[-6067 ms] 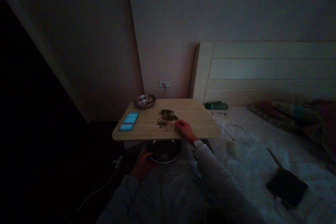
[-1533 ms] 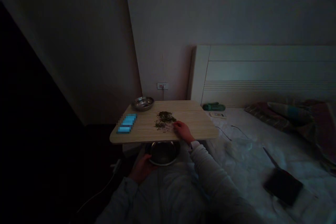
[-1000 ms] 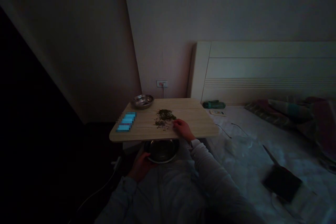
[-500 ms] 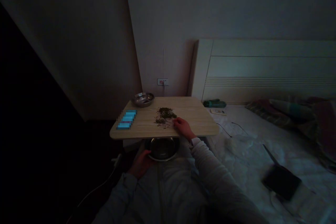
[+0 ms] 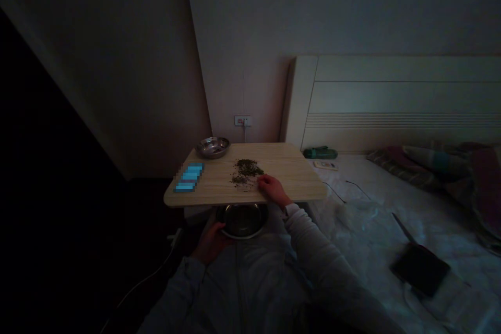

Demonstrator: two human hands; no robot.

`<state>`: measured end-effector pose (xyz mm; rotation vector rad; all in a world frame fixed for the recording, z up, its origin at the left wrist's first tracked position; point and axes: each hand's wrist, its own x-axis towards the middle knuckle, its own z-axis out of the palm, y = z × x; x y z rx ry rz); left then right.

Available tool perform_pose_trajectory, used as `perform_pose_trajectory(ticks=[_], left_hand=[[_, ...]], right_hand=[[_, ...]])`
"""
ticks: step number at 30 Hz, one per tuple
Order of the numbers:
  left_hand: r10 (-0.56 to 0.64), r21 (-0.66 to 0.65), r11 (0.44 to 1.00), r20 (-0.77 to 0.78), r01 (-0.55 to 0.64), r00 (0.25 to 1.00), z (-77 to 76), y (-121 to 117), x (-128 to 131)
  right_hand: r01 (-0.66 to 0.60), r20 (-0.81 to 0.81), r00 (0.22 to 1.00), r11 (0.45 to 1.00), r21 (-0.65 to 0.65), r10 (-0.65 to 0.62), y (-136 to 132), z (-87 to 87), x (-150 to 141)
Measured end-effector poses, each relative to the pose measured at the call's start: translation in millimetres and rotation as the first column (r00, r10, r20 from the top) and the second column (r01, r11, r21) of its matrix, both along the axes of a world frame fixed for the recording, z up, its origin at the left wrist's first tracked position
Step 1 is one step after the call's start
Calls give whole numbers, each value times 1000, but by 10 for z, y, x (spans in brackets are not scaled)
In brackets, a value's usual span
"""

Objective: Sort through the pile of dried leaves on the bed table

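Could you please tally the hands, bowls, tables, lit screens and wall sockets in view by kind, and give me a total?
Hands: 2 (left hand; right hand, by the scattered dark bits)
Bowls: 2 (near bowl, held by the left hand; far bowl)
Tables: 1 (wooden table)
Lit screens: 1 (blue screen)
Wall sockets: 1 (white socket)
Total: 7

The pale tabletop (image 5: 287, 160) carries scattered green bits (image 5: 249, 168), a metal bowl (image 5: 213, 155) and a lit blue screen (image 5: 189, 177).

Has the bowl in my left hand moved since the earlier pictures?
No. Against the table, the bowl shows no clear shift: it appears below the near edge, about midway along, as before.
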<state>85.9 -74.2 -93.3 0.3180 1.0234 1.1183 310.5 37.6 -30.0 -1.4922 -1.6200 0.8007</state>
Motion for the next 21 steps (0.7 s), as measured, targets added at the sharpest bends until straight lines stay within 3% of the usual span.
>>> perform_pose_trajectory(ticks=[21], left_hand=[[9, 6, 1000, 12, -9, 1000, -5, 7, 7]], right_hand=[[-62, -25, 998, 998, -14, 62, -5, 2, 21]])
